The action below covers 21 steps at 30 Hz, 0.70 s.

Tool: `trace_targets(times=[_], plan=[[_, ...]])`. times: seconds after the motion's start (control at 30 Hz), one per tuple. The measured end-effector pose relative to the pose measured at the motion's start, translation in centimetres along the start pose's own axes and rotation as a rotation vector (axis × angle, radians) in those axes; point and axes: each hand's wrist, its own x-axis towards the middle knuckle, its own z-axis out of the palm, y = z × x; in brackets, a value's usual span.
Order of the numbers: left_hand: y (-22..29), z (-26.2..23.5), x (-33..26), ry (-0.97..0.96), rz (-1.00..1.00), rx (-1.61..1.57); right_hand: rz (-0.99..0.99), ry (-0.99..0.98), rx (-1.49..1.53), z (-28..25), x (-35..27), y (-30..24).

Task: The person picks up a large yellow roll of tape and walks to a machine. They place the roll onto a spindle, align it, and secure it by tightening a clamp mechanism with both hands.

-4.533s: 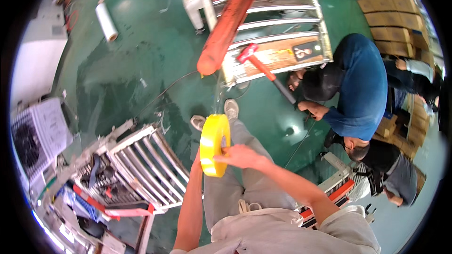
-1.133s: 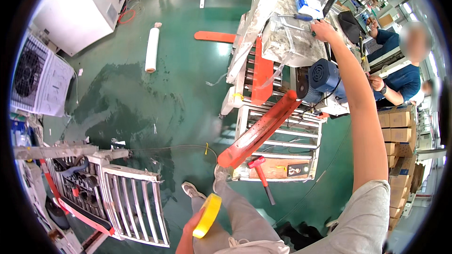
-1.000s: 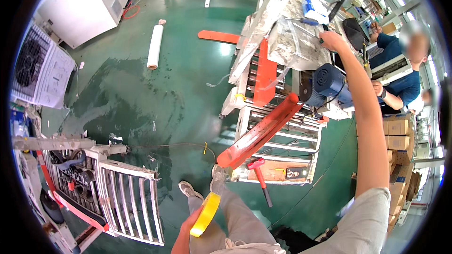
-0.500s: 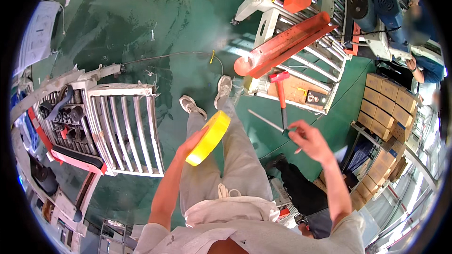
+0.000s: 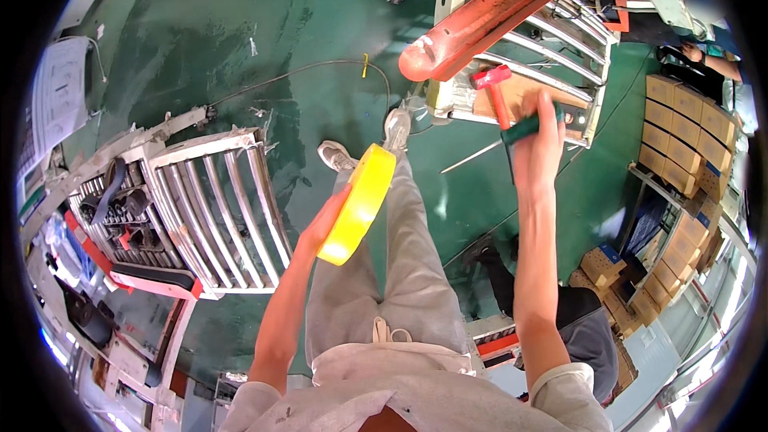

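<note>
My left hand (image 5: 326, 222) grips a wide roll of yellow tape (image 5: 362, 202), held on edge in front of my legs. My right hand (image 5: 538, 144) reaches forward and is closed on a screwdriver (image 5: 520, 130) by its green handle, the thin metal shaft pointing left. Just beyond it, a hammer with a red head (image 5: 490, 76) rests at the near end of a roller conveyor (image 5: 534, 48); the right hand and screwdriver partly cover the hammer's handle. A brown board (image 5: 524, 94) lies under the hammer head.
An orange-red metal trough (image 5: 488, 24) slants across the conveyor. Another roller conveyor (image 5: 232, 216) stands to the left. A cable (image 5: 292, 72) runs over the green floor (image 5: 216, 40). Brown cartons (image 5: 680, 128) are stacked at right. A person in dark clothing (image 5: 588, 328) is close by on my right.
My right hand has moved forward with the screwdriver, up to the hammer and conveyor end. The tape roll stays in my left hand, slightly more upright. The view has shifted a little.
</note>
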Motion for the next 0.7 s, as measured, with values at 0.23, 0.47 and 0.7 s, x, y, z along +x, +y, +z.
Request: trace_targets(times=[0.23, 0.47, 0.7], plan=[[-2.3, -0.6, -0.7, 0.035, 0.038, 0.127, -0.061, -0.450, 0.265, 7.7, 1.3, 3.2], [-4.2, -0.4, 0.2, 0.014, -0.022, -0.066, -0.078, -0.439, -0.118, 11.2, 1.6, 3.3], [-1.9, 0.2, -1.7, 0.055, -0.004, 0.013, -0.157, -0.615, 0.104, 9.7, -0.1, 4.7]])
